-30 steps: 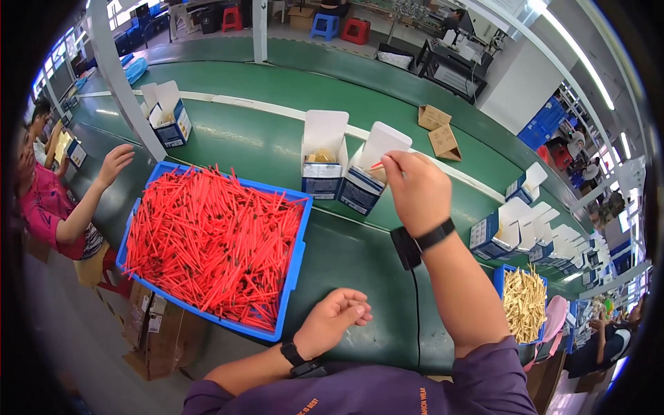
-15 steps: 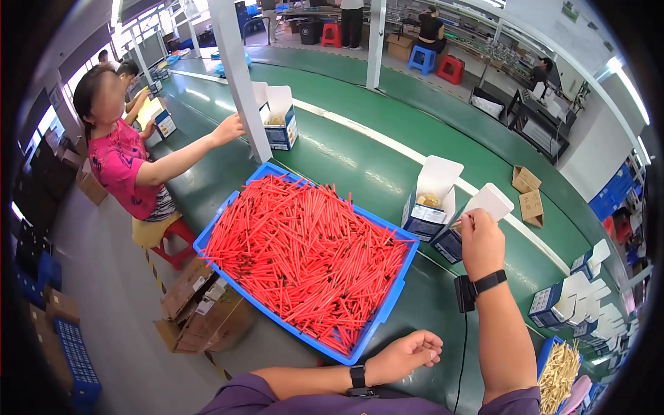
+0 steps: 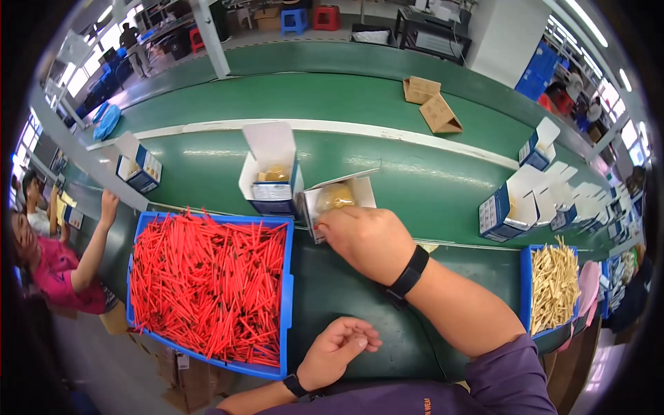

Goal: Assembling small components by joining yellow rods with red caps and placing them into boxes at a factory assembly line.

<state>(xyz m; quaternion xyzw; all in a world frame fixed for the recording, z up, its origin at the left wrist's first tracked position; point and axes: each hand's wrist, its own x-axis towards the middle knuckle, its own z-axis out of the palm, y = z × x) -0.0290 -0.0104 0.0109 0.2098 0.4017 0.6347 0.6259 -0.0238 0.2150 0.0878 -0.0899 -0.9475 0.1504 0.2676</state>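
Note:
My right hand (image 3: 366,238) is closed at the near edge of a blue-and-white carton (image 3: 363,190), its fingertips on the wall. A small red spot shows at the fingertips; I cannot make out what it is. Inside the carton, which is tilted with its lid up, lies a yellowish wrapped item (image 3: 335,197). My left hand (image 3: 339,351) rests over the dark green bench (image 3: 394,342), loosely curled, fingers apart and holding nothing. Beside it is a blue tray (image 3: 286,297) heaped with thin red sticks (image 3: 207,283). Another open carton (image 3: 273,204) with a similar yellowish item stands just left of the held one.
More open cartons (image 3: 501,211) line the green conveyor (image 3: 415,166) on the right. A blue bin (image 3: 526,290) holds pale wooden-looking pieces (image 3: 552,287). Folded brown cardboard (image 3: 439,111) lies farther back. On the left, a person in pink (image 3: 76,280) reaches near a white post and a carton (image 3: 142,169).
The view has swung right, so the tray now sits farther left. My right hand has moved down to the carton's near edge, and the carton has tilted. My left hand stays loosely open.

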